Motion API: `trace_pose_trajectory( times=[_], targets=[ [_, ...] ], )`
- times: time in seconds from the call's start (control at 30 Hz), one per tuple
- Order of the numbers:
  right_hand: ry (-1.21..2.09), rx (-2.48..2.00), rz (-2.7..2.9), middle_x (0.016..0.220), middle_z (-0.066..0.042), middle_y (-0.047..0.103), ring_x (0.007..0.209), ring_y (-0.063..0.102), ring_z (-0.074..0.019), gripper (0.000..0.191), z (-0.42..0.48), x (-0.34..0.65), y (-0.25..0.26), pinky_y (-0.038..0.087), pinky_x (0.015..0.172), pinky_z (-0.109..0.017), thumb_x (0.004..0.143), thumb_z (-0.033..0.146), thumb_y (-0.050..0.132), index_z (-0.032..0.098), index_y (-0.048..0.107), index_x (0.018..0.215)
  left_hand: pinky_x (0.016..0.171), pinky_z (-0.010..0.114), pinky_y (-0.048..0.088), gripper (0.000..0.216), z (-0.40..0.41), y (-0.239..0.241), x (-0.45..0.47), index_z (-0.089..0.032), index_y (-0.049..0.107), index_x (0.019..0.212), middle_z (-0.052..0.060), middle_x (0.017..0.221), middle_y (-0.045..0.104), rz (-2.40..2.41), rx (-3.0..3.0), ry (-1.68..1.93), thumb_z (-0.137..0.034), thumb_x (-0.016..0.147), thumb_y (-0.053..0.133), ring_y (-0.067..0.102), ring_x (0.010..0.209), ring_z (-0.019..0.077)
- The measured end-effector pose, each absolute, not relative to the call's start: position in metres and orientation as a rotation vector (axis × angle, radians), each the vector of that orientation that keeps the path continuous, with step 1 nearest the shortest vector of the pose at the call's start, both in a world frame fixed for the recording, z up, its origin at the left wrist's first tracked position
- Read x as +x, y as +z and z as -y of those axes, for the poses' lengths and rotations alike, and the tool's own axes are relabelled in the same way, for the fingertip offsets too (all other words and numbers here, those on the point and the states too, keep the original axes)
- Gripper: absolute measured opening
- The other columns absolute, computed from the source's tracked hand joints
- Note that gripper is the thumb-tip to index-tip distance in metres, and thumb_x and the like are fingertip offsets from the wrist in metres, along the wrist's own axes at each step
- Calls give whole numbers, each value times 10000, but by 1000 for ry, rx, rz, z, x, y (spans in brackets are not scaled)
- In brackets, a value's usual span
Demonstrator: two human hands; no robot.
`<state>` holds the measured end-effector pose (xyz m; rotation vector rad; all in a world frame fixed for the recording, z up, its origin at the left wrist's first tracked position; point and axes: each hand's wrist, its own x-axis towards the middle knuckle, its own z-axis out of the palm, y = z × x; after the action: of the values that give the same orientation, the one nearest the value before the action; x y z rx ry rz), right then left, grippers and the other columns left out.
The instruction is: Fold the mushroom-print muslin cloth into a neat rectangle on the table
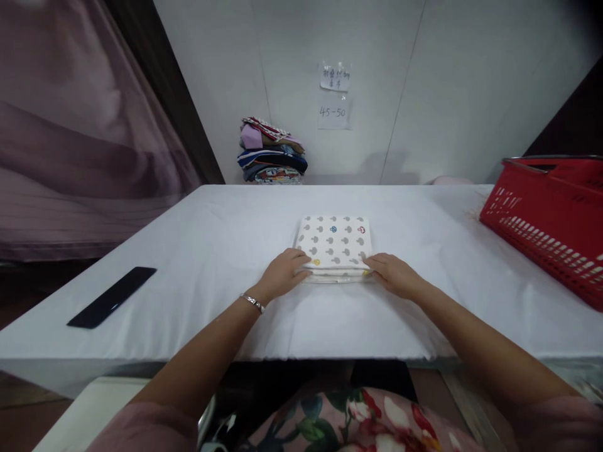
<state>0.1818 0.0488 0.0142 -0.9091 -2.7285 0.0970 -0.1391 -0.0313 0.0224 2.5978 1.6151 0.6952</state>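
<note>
1. On the white-covered tabletop (pixel 211 251), near its middle, apart from front and back edges: a folded cloth (pixel 334 242), white with rows of grey mushroom shapes, plus 1 blue, 1 red and some yellow; several layers visible along its front fold.
2. At the cloth's front left corner: the left hand (pixel 285 273), fingers narrow, on top, thumb against the front layers, corner held between; a silvery bracelet (pixel 253 302) around the wrist.
3. At the cloth's front right corner: the right hand (pixel 391 273), likewise narrow, corner held between fingers and thumb.
4. Near the tabletop's front left corner: a flat black object (pixel 113 297), lying slantwise.
5. Towards the right edge: a red basket (pixel 556 226) with slotted sides; contents hidden.
6. At the back edge, left of middle: a pile of cloths (pixel 272 157); cannot tell whether on the tabletop or just behind.
7. Above the back edge, on the wall (pixel 414 113): 2 paper notes (pixel 335 77), the lower marked 45-50.
</note>
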Motion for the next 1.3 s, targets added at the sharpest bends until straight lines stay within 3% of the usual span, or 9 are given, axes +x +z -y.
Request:
trace_pose_trajectory(
  times=[0.23,0.43,0.63,0.7,0.77,0.83,1.0,1.17,1.3],
  targets=[
    [-246,-853,2542,1070,-102,664,982,590,-237,354,-59,184,26,436,839,-399,832,89,402,186,609,1102,813,351,479,212,32,30,-128,-204,572,1069,59,1027,594,-1626,2677,506,-209,876,485,509,1007,212],
    [-235,-817,2578,1074,-95,654,993,579,-226,363,-46,196,-7,440,852,-390,808,36,400,190,610,1061,772,323,474,216,43,23,-121,-198,591,1000,59,995,597,-1636,2724,496,-125,866,438,516,977,202],
    [-205,-852,2496,1078,-110,641,1016,564,-237,396,-38,188,-15,446,871,-407,788,18,385,171,612,1074,809,346,457,208,36,43,-110,-206,614,972,49,964,629,-1655,2616,738,-340,904,470,556,934,192],
    [-202,-861,2484,1071,-114,644,1004,570,-238,408,-37,187,-17,452,867,-410,779,10,380,170,620,1067,917,380,417,297,27,52,-98,-207,597,1067,65,1109,618,-1651,2620,823,-408,921,434,533,1066,207],
    [-203,-854,2475,1080,-117,646,1009,572,-242,406,-38,190,-19,454,870,-418,787,23,384,171,621,1081,1041,427,316,421,19,51,-86,-212,520,1228,83,1323,512,-1620,2661,776,-476,921,404,408,1261,238],
    [-189,-840,2483,1109,-113,644,1023,575,-244,404,-37,196,-20,456,873,-423,800,49,394,179,616,1111,1098,465,219,564,14,40,-77,-216,420,1339,94,1440,391,-1588,2697,588,-565,898,380,287,1354,264],
    [-105,-881,2481,1145,-83,649,1110,551,-266,338,-31,190,6,396,966,-501,843,178,452,218,615,1136,1124,469,143,800,16,2,-71,-173,280,1428,127,1491,299,-1524,2745,302,-704,832,330,219,1386,287],
    [88,-815,2453,1401,-87,462,1337,340,-252,452,-36,134,36,296,1078,-490,930,383,384,211,472,1340,1124,489,136,815,23,-2,-69,-158,264,1428,149,1490,291,-1542,2740,335,-680,818,406,209,1388,301],
    [254,-992,2691,1462,-114,361,1369,271,-280,598,-43,108,15,233,1098,-528,919,532,327,184,397,1399,1116,452,210,721,26,15,-76,-172,354,1381,124,1447,381,-1499,2647,377,-563,802,531,280,1363,282]
  ],
)
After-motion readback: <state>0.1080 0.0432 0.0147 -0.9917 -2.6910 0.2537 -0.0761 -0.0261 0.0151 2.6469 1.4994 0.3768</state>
